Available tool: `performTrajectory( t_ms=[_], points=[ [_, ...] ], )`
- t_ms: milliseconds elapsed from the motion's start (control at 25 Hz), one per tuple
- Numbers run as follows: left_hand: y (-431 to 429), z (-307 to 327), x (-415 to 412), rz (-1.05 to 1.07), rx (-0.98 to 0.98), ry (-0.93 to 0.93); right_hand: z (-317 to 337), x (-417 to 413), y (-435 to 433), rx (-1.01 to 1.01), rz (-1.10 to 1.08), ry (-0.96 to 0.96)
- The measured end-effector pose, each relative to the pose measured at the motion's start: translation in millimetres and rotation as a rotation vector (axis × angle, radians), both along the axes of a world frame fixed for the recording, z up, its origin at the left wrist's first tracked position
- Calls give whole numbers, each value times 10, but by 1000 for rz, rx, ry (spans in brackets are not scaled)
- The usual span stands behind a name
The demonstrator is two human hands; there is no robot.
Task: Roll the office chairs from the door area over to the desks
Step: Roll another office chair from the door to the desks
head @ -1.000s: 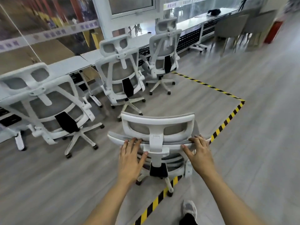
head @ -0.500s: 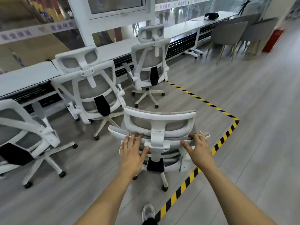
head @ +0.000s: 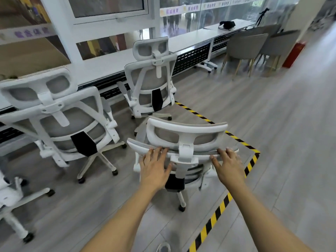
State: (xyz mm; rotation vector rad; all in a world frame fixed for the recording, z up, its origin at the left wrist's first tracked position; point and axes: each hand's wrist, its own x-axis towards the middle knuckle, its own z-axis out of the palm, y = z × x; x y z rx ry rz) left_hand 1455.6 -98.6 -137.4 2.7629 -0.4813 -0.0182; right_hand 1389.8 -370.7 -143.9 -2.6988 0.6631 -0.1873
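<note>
Both hands press on the top edge of the chair's (head: 185, 142) backrest, just under its headrest: the left hand (head: 156, 168) lies flat with fingers spread over the rim, and the right hand (head: 229, 166) rests the same way, fingers draped forward — neither is curled tight around anything. The chair sits at the centre of view, its base over the striped floor tape (head: 216, 217), well short of the desk (head: 190, 42) at 12 o'clock. Two chairs already stand at the desk — one at 11 o'clock (head: 152, 84), one at 9 o'clock (head: 60, 117) — and part of a third shows at 8 o'clock (head: 12, 202). This one seemingly still needs rolling toward 1 o'clock, into the open stretch of desk. Whether more wait by the door cannot be told.
</note>
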Motion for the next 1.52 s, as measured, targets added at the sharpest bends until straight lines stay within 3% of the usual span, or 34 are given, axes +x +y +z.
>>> performTrajectory(
  t_ms=[160,440,720,1120,1320,1520],
  points=[
    [-462,112,541,-21,43,51,-14,567,-436,137,-11,-42],
    [-1142,141,827,26,67,126,24,1166,-1153,145,80,-35],
    [-1299,375,470,259,-15,33,363,1274,-815,86,510,-470],
    [42,764,-1273,903,-45,-184,583,791,1297,320,1267,-393],
    [762,882,-2651,1211,-41,-254,766,-178,2491,342,1581,-342],
    [1493,948,-4364,1475,-47,-316,895,-1720,3765,435,1827,-315]
  ],
)
